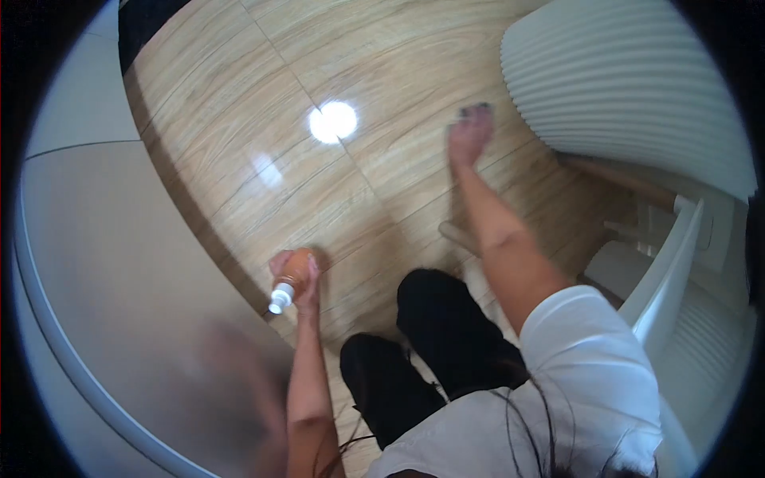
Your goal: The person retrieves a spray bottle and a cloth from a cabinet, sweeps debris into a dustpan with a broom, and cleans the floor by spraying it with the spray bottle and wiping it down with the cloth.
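Note:
An orange bottle point(296, 268) with a white top sits in the grip of my left hand point(309, 288), its top tilted toward the lower left, close to the grey glossy panel. Farther forward and to the right, my right hand point(472, 135) is stretched out over the wood-look floor point(382, 88). It is blurred by motion, its fingers look bent, and whether anything is in them cannot be made out.
A grey glossy panel point(135, 263) runs along the left side. White ribbed furniture point(613, 80) stands at the upper right, with a white frame point(665, 271) and wooden legs point(621, 179) below it. My black-clad knees point(446, 319) are at the lower middle.

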Available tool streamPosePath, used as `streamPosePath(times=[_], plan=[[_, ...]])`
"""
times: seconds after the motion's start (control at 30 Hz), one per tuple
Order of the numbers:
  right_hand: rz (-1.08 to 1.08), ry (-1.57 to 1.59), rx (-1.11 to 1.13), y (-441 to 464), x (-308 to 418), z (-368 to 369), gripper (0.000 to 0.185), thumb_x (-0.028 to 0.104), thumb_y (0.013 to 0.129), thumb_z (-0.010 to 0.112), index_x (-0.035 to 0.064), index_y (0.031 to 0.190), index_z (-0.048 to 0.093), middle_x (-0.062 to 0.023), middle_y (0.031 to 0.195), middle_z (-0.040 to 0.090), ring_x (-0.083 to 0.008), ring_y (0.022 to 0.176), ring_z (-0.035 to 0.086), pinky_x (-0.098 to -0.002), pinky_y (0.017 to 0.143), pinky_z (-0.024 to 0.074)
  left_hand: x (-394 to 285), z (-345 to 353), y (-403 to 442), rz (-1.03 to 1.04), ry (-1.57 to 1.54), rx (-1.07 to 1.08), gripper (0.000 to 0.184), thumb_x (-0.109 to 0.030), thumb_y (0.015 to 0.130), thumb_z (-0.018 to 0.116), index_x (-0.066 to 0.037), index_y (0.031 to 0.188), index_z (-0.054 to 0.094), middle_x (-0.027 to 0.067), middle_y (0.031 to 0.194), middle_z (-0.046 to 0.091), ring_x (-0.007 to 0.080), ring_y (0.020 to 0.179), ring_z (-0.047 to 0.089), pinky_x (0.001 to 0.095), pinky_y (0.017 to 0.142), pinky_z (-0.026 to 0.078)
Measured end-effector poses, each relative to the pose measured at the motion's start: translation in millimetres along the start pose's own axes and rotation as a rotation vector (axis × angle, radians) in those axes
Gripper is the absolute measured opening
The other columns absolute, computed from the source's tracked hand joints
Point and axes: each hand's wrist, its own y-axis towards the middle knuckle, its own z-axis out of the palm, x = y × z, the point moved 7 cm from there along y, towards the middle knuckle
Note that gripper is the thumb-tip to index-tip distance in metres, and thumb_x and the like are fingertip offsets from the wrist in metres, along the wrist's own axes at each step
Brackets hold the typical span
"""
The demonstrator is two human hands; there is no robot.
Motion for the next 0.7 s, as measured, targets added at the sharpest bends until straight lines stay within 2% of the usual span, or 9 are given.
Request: streamPosePath(times=[0.13, 0.23, 0.4, 0.43, 0.47, 0.5, 0.6, 0.67, 0.7], plan=[[0.589, -0.149, -0.090, -43.6, -47.5, -40.5, 0.037, 0.017, 0.080, 0.056, 0.0092, 0.116, 0.053, -0.0193, 0.130, 0.044, -0.0364, 0.124, 0.036, -0.0464, 0.105, 0.0268, -23.6, -15.5, -47.7, 0.113, 0.092, -0.002, 0.039, -0.010, 0.069, 0.075, -0.006, 0.101, 0.053, 0.0117, 0.096, 0.050, 0.0258, 0.090, 0.051, 0.0385, 0.080, 0.043], [0.170, 0.083, 0.004, -78.8, 57.7, -29.7, 0.035, 0.016, 0.083, 0.053, 0.0093, 0.118, 0.053, -0.0186, 0.133, 0.042, -0.0343, 0.127, 0.034, -0.0454, 0.106, 0.0249, -25.8, -34.7, -90.9, 0.022, 0.141, 0.039, 0.044, -0.013, 0.066, 0.078, -0.006, 0.102, 0.053, 0.0136, 0.095, 0.050, 0.0277, 0.090, 0.051, 0.0393, 0.080, 0.044], [-0.199, 0.883, 0.173, -201.2, 287.3, -34.4, 0.016, 0.010, 0.079, 0.053, 0.0040, 0.094, 0.057, -0.0148, 0.102, 0.056, -0.0310, 0.102, 0.051, -0.0415, 0.090, 0.0396, -31.5, -69.8, -143.5, 0.068, 0.159, 0.121, 0.054, -0.021, 0.063, 0.082, -0.008, 0.106, 0.053, 0.0148, 0.098, 0.050, 0.0284, 0.091, 0.052, 0.0389, 0.080, 0.046], [-0.330, 0.992, 0.296, -229.0, 322.8, -46.7, 0.011, 0.010, 0.077, 0.054, 0.0037, 0.087, 0.058, -0.0150, 0.095, 0.058, -0.0320, 0.098, 0.054, -0.0425, 0.087, 0.0422, -37.4, -74.9, -148.0, 0.069, 0.177, 0.129, 0.056, -0.023, 0.062, 0.082, -0.008, 0.108, 0.053, 0.0150, 0.099, 0.050, 0.0284, 0.091, 0.053, 0.0380, 0.080, 0.046], [-0.393, 0.884, 0.951, -263.2, 358.3, -34.0, 0.015, 0.013, 0.077, 0.056, 0.0049, 0.090, 0.059, -0.0163, 0.114, 0.054, -0.0346, 0.112, 0.047, -0.0442, 0.096, 0.0368, -34.5, -79.9, -153.6, 0.072, 0.177, 0.131, 0.056, -0.023, 0.062, 0.082, -0.008, 0.108, 0.053, 0.0150, 0.099, 0.050, 0.0284, 0.091, 0.053, 0.0380, 0.080, 0.046], [-0.865, 0.869, 0.744, -290.4, 369.5, -84.1, 0.021, 0.018, 0.077, 0.059, 0.0054, 0.094, 0.061, -0.0151, 0.120, 0.051, -0.0328, 0.117, 0.044, -0.0436, 0.099, 0.0358, -30.2, -85.1, -158.7, 0.099, 0.187, 0.143, 0.056, -0.022, 0.062, 0.082, -0.008, 0.108, 0.053, 0.0150, 0.099, 0.050, 0.0284, 0.090, 0.053, 0.0381, 0.080, 0.047], [-1.098, 1.075, 0.485, -311.7, 349.8, -122.8, 0.023, 0.020, 0.076, 0.060, 0.0051, 0.094, 0.061, -0.0153, 0.115, 0.056, -0.0333, 0.109, 0.049, -0.0448, 0.097, 0.0369, -30.8, -90.8, -161.7, 0.117, 0.201, 0.176, 0.056, -0.022, 0.062, 0.083, -0.008, 0.108, 0.053, 0.0149, 0.098, 0.050, 0.0286, 0.089, 0.054, 0.0385, 0.078, 0.047], [-0.862, 0.963, 0.487, -276.6, 297.1, -103.5, 0.026, 0.022, 0.077, 0.061, 0.0064, 0.098, 0.061, -0.0150, 0.117, 0.054, -0.0327, 0.113, 0.048, -0.0429, 0.101, 0.0351, -28.7, -93.2, -162.9, 0.095, 0.203, 0.202, 0.056, -0.022, 0.062, 0.083, -0.008, 0.108, 0.053, 0.0149, 0.098, 0.050, 0.0288, 0.088, 0.054, 0.0388, 0.077, 0.048], [-0.522, 1.056, 0.479, -254.0, 252.1, -92.6, 0.027, 0.020, 0.079, 0.058, 0.0071, 0.102, 0.061, -0.0155, 0.118, 0.054, -0.0337, 0.115, 0.046, -0.0425, 0.102, 0.0337, -29.2, -93.9, -163.2, 0.108, 0.185, 0.221, 0.057, -0.023, 0.062, 0.083, -0.008, 0.108, 0.053, 0.0150, 0.098, 0.050, 0.0293, 0.087, 0.055, 0.0391, 0.076, 0.048]])
